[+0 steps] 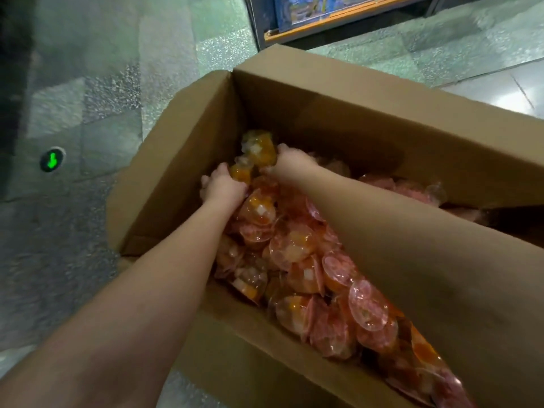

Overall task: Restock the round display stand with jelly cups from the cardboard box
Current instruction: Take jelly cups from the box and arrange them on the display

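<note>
Reaching down into the cardboard box (188, 160), I have both arms stretched toward its far left corner, where the jelly cups (297, 251) are heaped. My left hand (222, 185) is curled around an orange cup (240, 173), the fingers wrapped under it so only the cup's top edge shows past my knuckles. My right hand (290, 160) grips a small cluster of orange cups (259, 150) just beyond, lifted a little above the pile, with my thumb and fingers closed on it; the two hands sit close together, nearly touching through what they hold. Below my forearms the rest of the cups lie loose and jumbled, clear plastic with pink and orange jelly and pale cubes inside, many tipped on their sides with their round lids facing up. They fill the box from the left corner down toward its near right end. One box flap (459, 293) stands up beside my right arm. The box rests on a speckled grey floor (97, 92), where a small green light (52, 160) glows to the left, and a shelf (332, 19) with colourful packs stands beyond the box.
</note>
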`<action>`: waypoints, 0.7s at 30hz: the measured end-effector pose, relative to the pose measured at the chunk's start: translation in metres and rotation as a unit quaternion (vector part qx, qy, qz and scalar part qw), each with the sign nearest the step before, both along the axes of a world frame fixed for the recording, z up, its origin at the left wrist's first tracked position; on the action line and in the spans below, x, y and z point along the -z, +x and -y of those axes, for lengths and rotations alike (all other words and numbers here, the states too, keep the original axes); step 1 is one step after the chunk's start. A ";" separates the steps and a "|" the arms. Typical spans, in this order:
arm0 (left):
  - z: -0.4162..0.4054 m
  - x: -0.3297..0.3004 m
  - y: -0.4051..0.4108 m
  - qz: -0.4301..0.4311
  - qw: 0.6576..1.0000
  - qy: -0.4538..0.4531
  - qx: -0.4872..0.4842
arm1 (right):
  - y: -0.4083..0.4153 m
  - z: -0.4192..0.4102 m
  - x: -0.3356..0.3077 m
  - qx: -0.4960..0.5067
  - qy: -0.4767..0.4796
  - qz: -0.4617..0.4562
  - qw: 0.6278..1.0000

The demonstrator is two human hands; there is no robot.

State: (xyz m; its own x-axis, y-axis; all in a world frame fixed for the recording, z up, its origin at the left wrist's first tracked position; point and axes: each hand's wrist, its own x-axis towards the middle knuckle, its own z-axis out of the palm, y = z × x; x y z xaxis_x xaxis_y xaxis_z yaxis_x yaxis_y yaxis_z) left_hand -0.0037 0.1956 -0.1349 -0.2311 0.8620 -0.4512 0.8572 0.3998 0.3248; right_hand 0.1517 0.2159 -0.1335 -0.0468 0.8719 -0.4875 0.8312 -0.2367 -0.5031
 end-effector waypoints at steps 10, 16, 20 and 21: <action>0.028 -0.026 -0.010 0.040 0.985 0.165 0.023 | 0.001 0.020 -0.016 0.114 0.079 -0.108 0.984; 0.126 -0.100 -0.019 0.288 0.939 0.153 -0.111 | 0.036 0.132 -0.081 0.213 0.061 -0.232 0.947; 0.206 -0.137 -0.016 0.531 0.811 0.043 -0.243 | 0.041 0.244 -0.115 0.264 0.012 -0.272 0.925; 0.226 -0.145 -0.016 0.568 0.781 0.015 -0.260 | 0.039 0.272 -0.124 0.276 -0.003 -0.282 0.919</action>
State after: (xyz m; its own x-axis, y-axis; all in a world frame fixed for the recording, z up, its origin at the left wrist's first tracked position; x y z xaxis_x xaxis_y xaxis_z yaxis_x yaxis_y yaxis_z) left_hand -0.0201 -0.0302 0.0099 -0.0185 0.7985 -0.6017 -0.2664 0.5761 0.7728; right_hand 0.1912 -0.0565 -0.0092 0.1550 0.8365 -0.5256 0.1911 -0.5474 -0.8148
